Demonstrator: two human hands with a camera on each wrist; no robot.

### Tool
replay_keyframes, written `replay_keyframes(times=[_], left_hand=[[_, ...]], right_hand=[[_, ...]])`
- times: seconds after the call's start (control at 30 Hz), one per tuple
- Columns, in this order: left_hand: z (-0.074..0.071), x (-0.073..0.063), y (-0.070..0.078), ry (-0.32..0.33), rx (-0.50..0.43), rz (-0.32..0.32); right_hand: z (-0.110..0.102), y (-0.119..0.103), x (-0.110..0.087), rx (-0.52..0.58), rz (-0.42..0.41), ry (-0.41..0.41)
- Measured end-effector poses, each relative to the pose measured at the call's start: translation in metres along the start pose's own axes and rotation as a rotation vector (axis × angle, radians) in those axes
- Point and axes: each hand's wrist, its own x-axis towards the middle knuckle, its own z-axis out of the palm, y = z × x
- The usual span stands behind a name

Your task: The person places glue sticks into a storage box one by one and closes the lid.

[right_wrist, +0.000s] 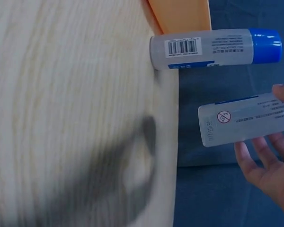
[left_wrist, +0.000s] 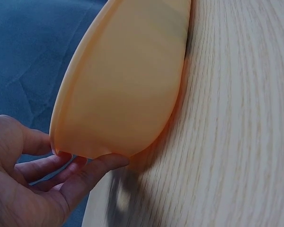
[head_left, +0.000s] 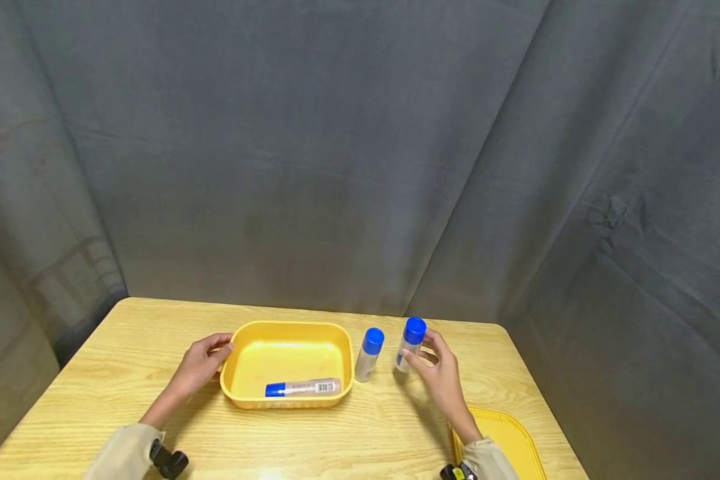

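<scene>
A yellow plastic container [head_left: 288, 404] stands on the table, its left end gripped between the thumb and fingers of my left hand [head_left: 199, 365]. The left wrist view shows that hand [left_wrist: 42, 179] at the end wall of the container [left_wrist: 118, 85]. Inside lies a translucent bottle with a blue cap [head_left: 303, 388], along the near wall. A second such bottle [head_left: 369, 355] is upright just right of the container. My right hand [head_left: 443, 373] holds a third bottle [head_left: 413, 343], slightly tilted. In the right wrist view, this bottle's [right_wrist: 241, 120] base is off the table.
A yellow lid [head_left: 504, 440] lies at the table's near right, partly beneath my right forearm. The wooden table [head_left: 312, 443] ends at a grey curtain [head_left: 312, 167] behind, and more curtain hangs at both sides.
</scene>
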Motion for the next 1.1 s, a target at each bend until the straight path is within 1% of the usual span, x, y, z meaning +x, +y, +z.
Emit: replay_keyframes(times=[0.33,0.5,0.7,0.8,0.97,1.03,1.1], left_hand=[[0.0,-0.002,-0.001,0.003,-0.004,-0.005],[0.0,-0.001,0.0,0.002,0.006,-0.005],[0.0,-0.001,0.001,0.001,-0.008,0.001],[0.0,-0.001,0.001,-0.001,-0.008,0.003],[0.0,-0.002,0.002,-0.002,-0.006,0.002],[0.0,-0.002,0.002,-0.002,-0.005,0.001],[0.0,-0.001,0.001,-0.002,-0.007,0.0]], right_hand=[[0.001,-0.01,0.008,-0.069,-0.063,-0.002],[0.002,-0.016,0.016,-0.081,-0.094,0.004],[0.005,-0.021,0.023,-0.102,-0.133,-0.006],[0.007,-0.024,0.026,-0.12,-0.182,-0.009],[0.011,-0.028,0.03,-0.176,-0.318,-0.023],[0.013,-0.029,0.032,-0.203,-0.351,-0.029],[0.015,-0.031,0.033,-0.22,-0.364,-0.035]])
